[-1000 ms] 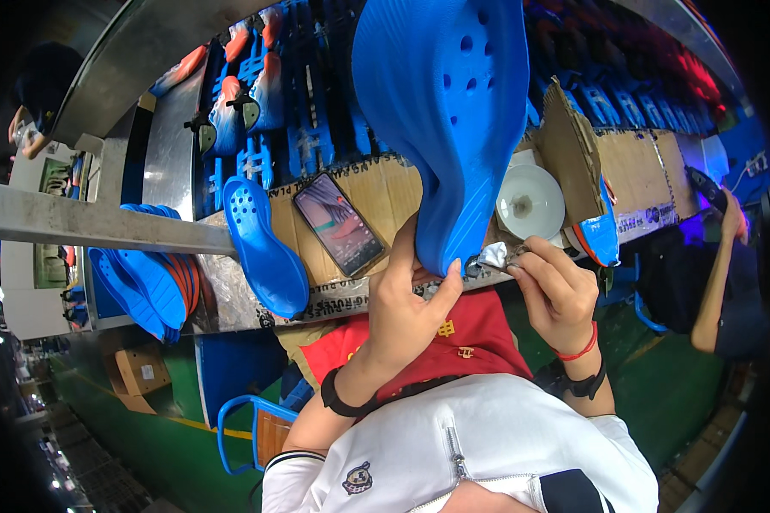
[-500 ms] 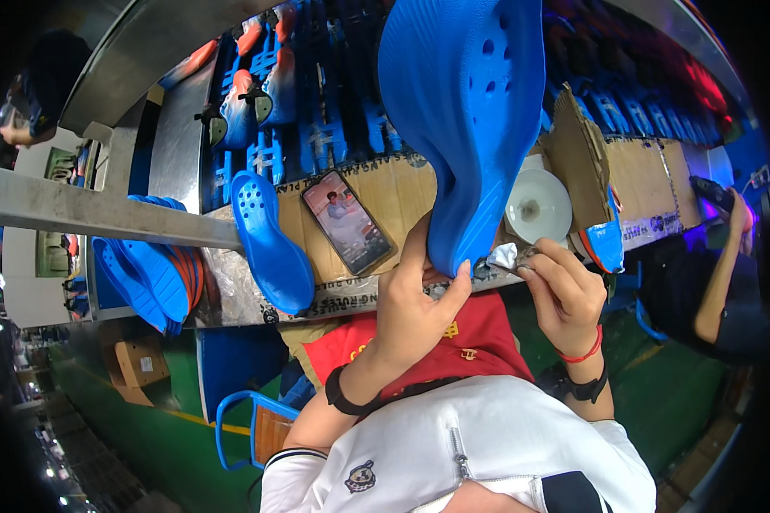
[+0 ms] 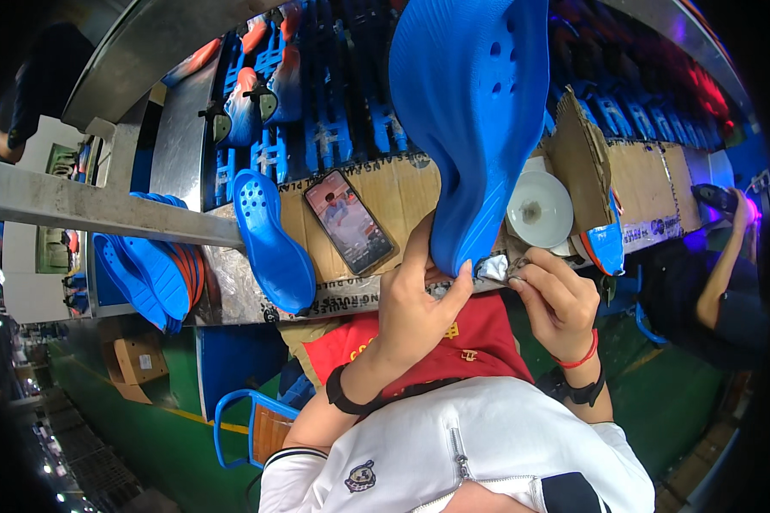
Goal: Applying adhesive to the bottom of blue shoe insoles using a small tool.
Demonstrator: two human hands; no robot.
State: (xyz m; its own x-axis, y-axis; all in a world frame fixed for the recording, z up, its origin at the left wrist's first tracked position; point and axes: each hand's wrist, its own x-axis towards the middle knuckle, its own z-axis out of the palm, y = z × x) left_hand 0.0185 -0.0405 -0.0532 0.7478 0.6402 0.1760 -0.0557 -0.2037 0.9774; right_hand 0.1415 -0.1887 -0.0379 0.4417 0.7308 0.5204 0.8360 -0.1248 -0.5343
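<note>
Centre frame, left hand (image 3: 419,299) grips the raised blue clog (image 3: 470,120) at its heel; right hand (image 3: 556,299) pinches a small silvery piece (image 3: 494,268) against that edge; heel work looks unfinished; another clog (image 3: 269,239) lies left on the cardboard

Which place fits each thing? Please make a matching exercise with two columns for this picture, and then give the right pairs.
Things:
1. big blue clog
2. phone
3. white tape roll
4. second blue clog

Places:
A. flat on the cardboard, screen lit
B. held up by the left hand
C. lying left of the phone
D. above the right hand

Pairs: 1-B, 2-A, 3-D, 4-C
</note>
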